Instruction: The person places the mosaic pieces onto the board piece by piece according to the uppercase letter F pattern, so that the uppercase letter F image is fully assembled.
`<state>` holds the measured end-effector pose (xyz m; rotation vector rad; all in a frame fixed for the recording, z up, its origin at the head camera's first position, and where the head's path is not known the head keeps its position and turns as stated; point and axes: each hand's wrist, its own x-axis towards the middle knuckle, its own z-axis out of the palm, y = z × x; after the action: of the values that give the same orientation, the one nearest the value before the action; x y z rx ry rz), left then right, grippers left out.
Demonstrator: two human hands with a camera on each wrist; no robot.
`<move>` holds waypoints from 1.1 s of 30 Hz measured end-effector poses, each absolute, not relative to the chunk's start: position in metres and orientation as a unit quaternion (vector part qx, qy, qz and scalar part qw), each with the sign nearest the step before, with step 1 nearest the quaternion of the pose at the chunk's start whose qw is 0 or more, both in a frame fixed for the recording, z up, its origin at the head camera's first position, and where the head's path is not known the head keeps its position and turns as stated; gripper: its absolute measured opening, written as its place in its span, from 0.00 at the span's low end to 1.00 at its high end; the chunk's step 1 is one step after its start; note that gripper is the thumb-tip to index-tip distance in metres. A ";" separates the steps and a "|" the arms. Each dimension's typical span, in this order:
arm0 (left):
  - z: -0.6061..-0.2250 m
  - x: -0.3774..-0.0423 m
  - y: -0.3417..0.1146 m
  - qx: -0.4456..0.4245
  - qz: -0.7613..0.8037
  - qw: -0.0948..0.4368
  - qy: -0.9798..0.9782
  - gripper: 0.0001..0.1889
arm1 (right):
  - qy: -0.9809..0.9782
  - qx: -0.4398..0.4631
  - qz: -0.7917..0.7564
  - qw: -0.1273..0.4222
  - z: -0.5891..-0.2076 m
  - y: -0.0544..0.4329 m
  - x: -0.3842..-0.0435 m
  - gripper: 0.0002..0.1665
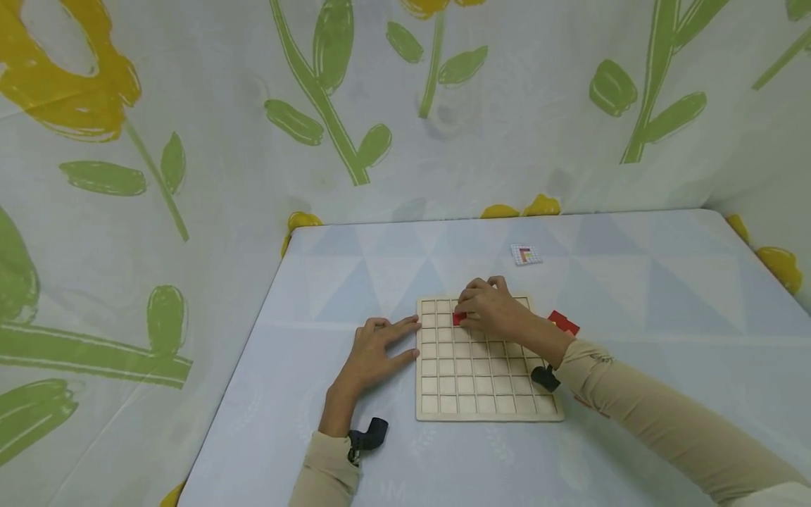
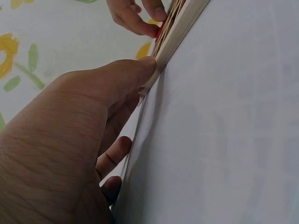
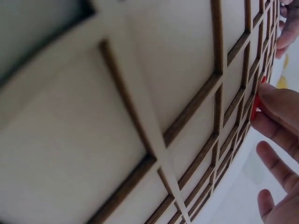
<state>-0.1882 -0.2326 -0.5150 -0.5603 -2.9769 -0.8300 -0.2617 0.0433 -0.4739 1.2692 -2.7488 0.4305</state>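
A pale wooden board (image 1: pixel 465 386) with a grid of square recesses lies on the table. Over its far part my right hand (image 1: pixel 497 311) pinches a small red tile (image 1: pixel 458 319) between thumb and fingers. In the right wrist view the red tile (image 3: pixel 255 105) stands tilted against the grid, fingertips right at the board's surface. My left hand (image 1: pixel 372 354) rests beside the board's left edge, thumb and fingers spread, their tips touching the rim. From the left wrist view, the thumb of the left hand (image 2: pixel 93 102) lies along the board's side wall.
Several red pieces (image 1: pixel 563 323) lie right of the board, partly behind my right forearm. A small printed card (image 1: pixel 526 255) with a coloured grid pattern lies farther back. The table (image 1: pixel 671 394) has a pale triangle-patterned cover and meets a flower-printed cloth (image 1: pixel 481 162) at the back.
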 end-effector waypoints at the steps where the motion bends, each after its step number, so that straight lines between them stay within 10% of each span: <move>1: -0.515 -0.188 -0.232 -0.178 -0.264 0.000 -0.948 0.28 | -0.898 0.414 0.142 0.040 -0.473 0.043 -0.262 0.11; 33: -0.516 -0.188 -0.231 -0.171 -0.270 0.000 -0.947 0.27 | -0.941 0.280 0.189 0.010 -0.448 0.174 -0.249 0.14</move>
<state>-0.1877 -0.2312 -0.5164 -0.5386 -2.9757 -0.8481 -0.2488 0.1736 -0.4481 0.8738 -2.9383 0.5915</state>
